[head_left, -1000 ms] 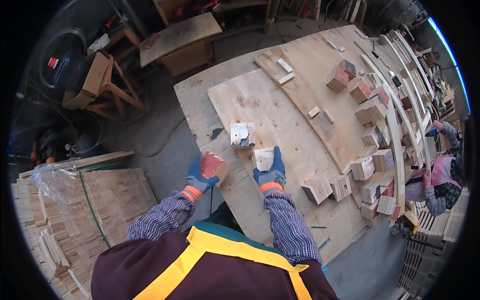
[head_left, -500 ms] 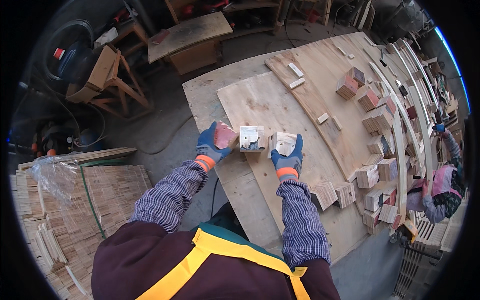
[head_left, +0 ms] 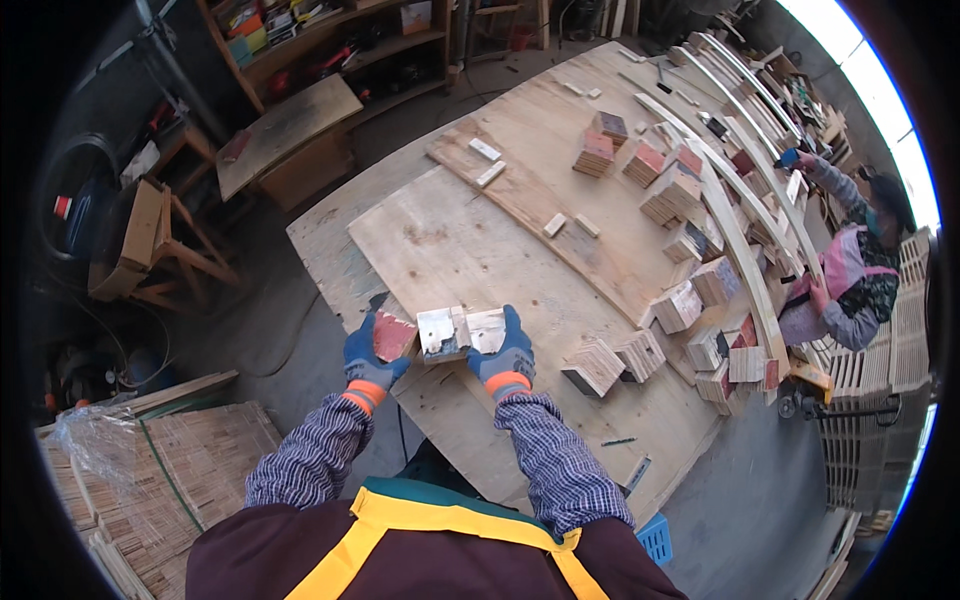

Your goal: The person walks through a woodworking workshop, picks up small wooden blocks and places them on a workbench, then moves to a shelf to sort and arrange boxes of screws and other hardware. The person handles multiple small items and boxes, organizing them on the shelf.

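Note:
Three small laminated wood blocks sit side by side at the near-left part of the plywood worktable [head_left: 480,240]. My left hand [head_left: 370,360], in a blue-grey glove with an orange cuff, is closed round the red-faced block [head_left: 393,338] at the left end. Between the outer two is a pale block with a dark patch [head_left: 441,330], which neither hand grips. At the right end my right hand [head_left: 508,358], gloved alike, grips a white-faced block [head_left: 486,331]. The blocks appear to touch or nearly touch. Part of each outer block is hidden by fingers.
Many wood blocks [head_left: 662,190] stand along the table's right side, beside long pale strips [head_left: 740,240]. Two more blocks [head_left: 596,366] lie nearer, with a pen [head_left: 619,441] below. A co-worker [head_left: 850,260] works across the strips. Bundled wood [head_left: 200,465] is at lower left.
Both hands have come closer together, and the spaced blocks now form a tight row. The view has shifted, so the table appears farther left and more of the co-worker shows.

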`<action>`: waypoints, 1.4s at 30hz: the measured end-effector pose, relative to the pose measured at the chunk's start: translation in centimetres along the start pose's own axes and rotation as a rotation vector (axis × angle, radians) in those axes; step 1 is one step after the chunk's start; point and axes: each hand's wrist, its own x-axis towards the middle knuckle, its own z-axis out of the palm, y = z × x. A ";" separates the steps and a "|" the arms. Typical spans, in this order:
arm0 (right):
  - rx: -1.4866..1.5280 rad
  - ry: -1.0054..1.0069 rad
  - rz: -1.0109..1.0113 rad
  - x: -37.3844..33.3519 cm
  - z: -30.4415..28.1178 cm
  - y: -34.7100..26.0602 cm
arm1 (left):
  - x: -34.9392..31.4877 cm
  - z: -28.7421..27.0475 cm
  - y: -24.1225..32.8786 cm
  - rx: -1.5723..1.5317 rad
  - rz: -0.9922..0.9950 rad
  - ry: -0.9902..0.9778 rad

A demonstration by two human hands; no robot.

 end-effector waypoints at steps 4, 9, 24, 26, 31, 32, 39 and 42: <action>0.063 0.008 -0.023 -0.9 -2.6 1.4 | -1.5 0.6 2.1 -0.051 0.075 0.027; 0.121 0.093 -0.020 -0.2 -6.8 2.3 | 0.3 1.8 6.3 -0.065 0.228 0.135; 0.193 0.615 0.181 17.7 -13.4 5.2 | 24.2 15.8 20.9 -0.114 0.642 -0.099; 0.242 0.657 0.188 20.5 -12.4 5.6 | 27.8 17.7 21.1 -0.079 0.743 -0.063; 0.381 0.731 0.220 25.4 -8.7 6.1 | 32.3 23.5 20.3 -0.059 0.642 -0.226; 0.365 0.735 0.216 25.8 -8.0 6.1 | 32.8 24.5 20.1 -0.032 0.657 -0.222; 0.509 0.610 0.140 26.0 -8.0 8.1 | 34.4 26.1 18.8 -0.044 0.712 -0.288; 0.566 0.645 0.031 23.4 -7.9 9.2 | 32.6 24.4 16.2 -0.220 0.746 -0.184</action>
